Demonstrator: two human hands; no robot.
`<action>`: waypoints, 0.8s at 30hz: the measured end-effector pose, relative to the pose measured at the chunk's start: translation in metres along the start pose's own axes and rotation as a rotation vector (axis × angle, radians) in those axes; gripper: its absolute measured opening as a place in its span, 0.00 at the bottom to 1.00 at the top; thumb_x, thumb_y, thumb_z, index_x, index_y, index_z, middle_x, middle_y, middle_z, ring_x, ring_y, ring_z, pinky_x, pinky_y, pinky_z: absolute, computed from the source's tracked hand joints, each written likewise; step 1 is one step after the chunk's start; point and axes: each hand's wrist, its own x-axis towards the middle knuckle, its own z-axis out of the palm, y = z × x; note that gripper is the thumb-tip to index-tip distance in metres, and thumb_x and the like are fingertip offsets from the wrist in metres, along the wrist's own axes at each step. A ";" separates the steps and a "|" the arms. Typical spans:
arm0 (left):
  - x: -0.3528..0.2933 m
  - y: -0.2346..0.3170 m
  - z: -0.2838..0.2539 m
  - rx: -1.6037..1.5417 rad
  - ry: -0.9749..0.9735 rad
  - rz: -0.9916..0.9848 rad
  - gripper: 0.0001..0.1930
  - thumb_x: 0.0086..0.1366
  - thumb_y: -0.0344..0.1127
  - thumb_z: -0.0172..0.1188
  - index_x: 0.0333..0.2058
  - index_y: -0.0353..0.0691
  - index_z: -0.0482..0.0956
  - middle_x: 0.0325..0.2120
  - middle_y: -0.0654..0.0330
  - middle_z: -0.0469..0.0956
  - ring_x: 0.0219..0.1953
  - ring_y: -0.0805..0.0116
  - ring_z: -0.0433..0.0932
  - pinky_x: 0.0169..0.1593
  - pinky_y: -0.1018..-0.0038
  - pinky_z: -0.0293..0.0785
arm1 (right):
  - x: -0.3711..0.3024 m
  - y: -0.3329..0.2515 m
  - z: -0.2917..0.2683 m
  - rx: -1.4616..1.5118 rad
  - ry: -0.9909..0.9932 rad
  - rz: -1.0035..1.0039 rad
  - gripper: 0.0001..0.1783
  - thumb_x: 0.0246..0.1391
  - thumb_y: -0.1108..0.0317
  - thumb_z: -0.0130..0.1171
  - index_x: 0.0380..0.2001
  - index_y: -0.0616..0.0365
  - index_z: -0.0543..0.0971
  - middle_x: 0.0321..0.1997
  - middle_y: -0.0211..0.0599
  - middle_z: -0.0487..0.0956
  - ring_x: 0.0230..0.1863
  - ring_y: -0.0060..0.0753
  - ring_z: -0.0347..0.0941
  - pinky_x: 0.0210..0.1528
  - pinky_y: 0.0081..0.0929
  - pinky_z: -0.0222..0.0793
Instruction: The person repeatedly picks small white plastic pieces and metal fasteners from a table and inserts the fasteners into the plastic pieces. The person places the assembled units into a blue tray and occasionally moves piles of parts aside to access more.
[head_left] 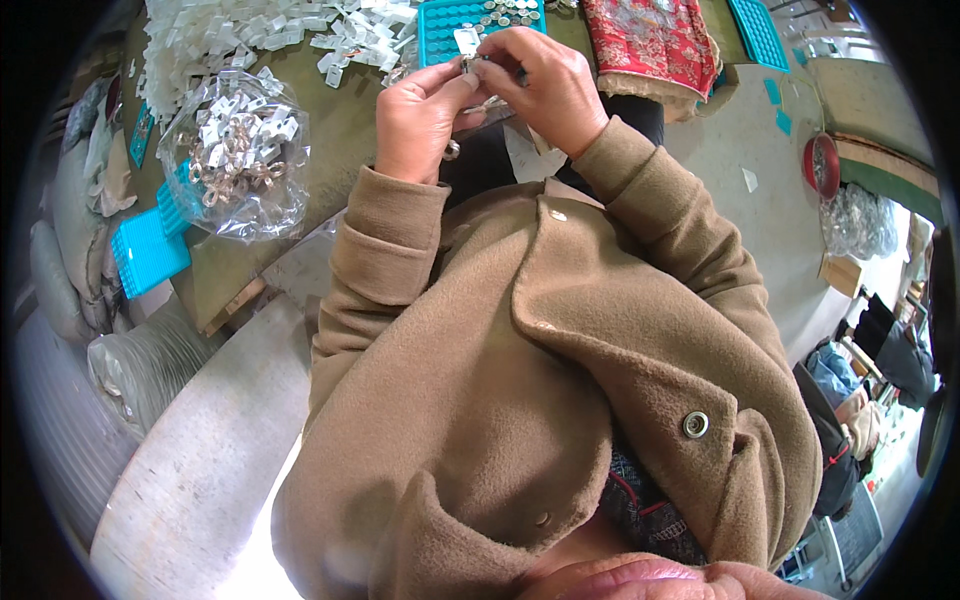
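White tag (466, 41), small and squared, stands between the fingertips of two bare hands, raised in front of the near part of a blue ridged tray (438, 42). The left hand (416, 118) has its grip pinched at the tag's lower end, thumb against forefinger; the right hand (552, 84) meets it there, its grip likewise closed on the piece, though the fingers hide exactly where each one presses. A small ring-shaped piece (452, 150) shows just below the left hand. Round metallic pieces (512, 14) lie on the tray, toward its right side. To the left, a broad heap of translucent white plastic pieces (240, 30) spreads over the olive-coloured desk (335, 135), and nearer the person sits a clear plastic bag (262, 224) filled with white tags and copper-toned rings (235, 182). Blue trays (150, 252) jut out at the desk's left edge, beside the bag. Right of the hands lies a red floral cloth (648, 42) with a tan border. Farther right, a red bowl (822, 167) stands near a mass of clear plastic (860, 222). The person wears a brown coat (430, 400) with its cuffs turned back.
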 end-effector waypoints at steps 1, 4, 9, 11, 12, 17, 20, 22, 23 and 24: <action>-0.001 0.002 -0.001 -0.026 -0.022 -0.028 0.15 0.65 0.29 0.61 0.48 0.29 0.79 0.37 0.59 0.83 0.34 0.74 0.83 0.32 0.82 0.80 | -0.001 -0.001 -0.002 0.068 0.015 0.050 0.10 0.53 0.65 0.65 0.36 0.57 0.79 0.31 0.38 0.79 0.32 0.39 0.79 0.35 0.30 0.75; -0.002 0.005 -0.002 -0.058 -0.046 -0.073 0.15 0.65 0.29 0.61 0.49 0.30 0.79 0.37 0.59 0.83 0.36 0.73 0.83 0.33 0.82 0.80 | -0.003 -0.001 -0.007 0.107 -0.011 0.127 0.10 0.54 0.69 0.65 0.40 0.57 0.80 0.34 0.32 0.81 0.34 0.27 0.79 0.35 0.25 0.75; -0.005 0.000 -0.007 -0.054 -0.069 -0.099 0.15 0.65 0.28 0.61 0.50 0.31 0.78 0.39 0.58 0.83 0.37 0.72 0.83 0.36 0.82 0.81 | -0.003 -0.001 -0.005 -0.002 0.005 -0.087 0.09 0.52 0.67 0.64 0.34 0.58 0.78 0.31 0.39 0.78 0.32 0.45 0.77 0.34 0.35 0.74; -0.007 -0.004 -0.009 -0.054 -0.100 -0.093 0.16 0.64 0.27 0.61 0.51 0.31 0.78 0.39 0.58 0.83 0.38 0.72 0.83 0.37 0.81 0.81 | -0.006 -0.003 -0.003 -0.019 -0.031 -0.092 0.08 0.52 0.68 0.64 0.34 0.57 0.77 0.31 0.39 0.78 0.32 0.47 0.77 0.33 0.37 0.74; -0.009 -0.006 -0.011 -0.054 -0.102 -0.104 0.16 0.64 0.26 0.61 0.51 0.31 0.78 0.40 0.57 0.83 0.38 0.71 0.83 0.38 0.81 0.81 | -0.007 -0.004 -0.003 -0.027 -0.052 -0.094 0.08 0.51 0.68 0.64 0.34 0.56 0.77 0.31 0.39 0.78 0.32 0.48 0.77 0.33 0.38 0.74; -0.015 -0.015 -0.020 -0.106 -0.114 -0.175 0.17 0.63 0.24 0.61 0.52 0.30 0.77 0.40 0.57 0.82 0.38 0.71 0.83 0.39 0.82 0.81 | -0.017 -0.008 -0.001 0.113 -0.164 0.074 0.04 0.50 0.70 0.63 0.30 0.55 0.79 0.30 0.38 0.79 0.33 0.46 0.78 0.34 0.35 0.75; -0.015 -0.019 -0.023 -0.158 -0.110 -0.213 0.16 0.64 0.27 0.61 0.50 0.30 0.77 0.39 0.57 0.83 0.37 0.73 0.83 0.38 0.83 0.80 | -0.017 -0.008 0.001 0.109 -0.166 0.040 0.03 0.50 0.71 0.63 0.30 0.55 0.81 0.29 0.37 0.80 0.33 0.45 0.79 0.34 0.34 0.75; -0.013 -0.022 -0.024 -0.194 -0.089 -0.202 0.14 0.65 0.28 0.61 0.49 0.32 0.78 0.38 0.58 0.83 0.37 0.74 0.83 0.37 0.84 0.80 | -0.013 -0.005 0.000 0.099 -0.190 -0.008 0.04 0.51 0.71 0.63 0.31 0.56 0.82 0.30 0.38 0.81 0.32 0.43 0.79 0.34 0.33 0.76; -0.011 -0.022 -0.024 -0.218 -0.059 -0.210 0.13 0.66 0.29 0.61 0.48 0.33 0.78 0.37 0.59 0.83 0.36 0.75 0.83 0.36 0.85 0.80 | -0.010 -0.003 0.000 0.086 -0.212 -0.020 0.04 0.51 0.71 0.63 0.32 0.56 0.83 0.30 0.38 0.81 0.32 0.42 0.80 0.35 0.32 0.76; -0.009 -0.022 -0.025 -0.247 -0.026 -0.217 0.12 0.66 0.30 0.61 0.47 0.34 0.79 0.37 0.59 0.83 0.35 0.76 0.83 0.35 0.85 0.80 | -0.007 0.000 -0.002 0.202 -0.217 0.120 0.05 0.52 0.71 0.63 0.33 0.56 0.84 0.31 0.38 0.82 0.32 0.41 0.80 0.35 0.31 0.76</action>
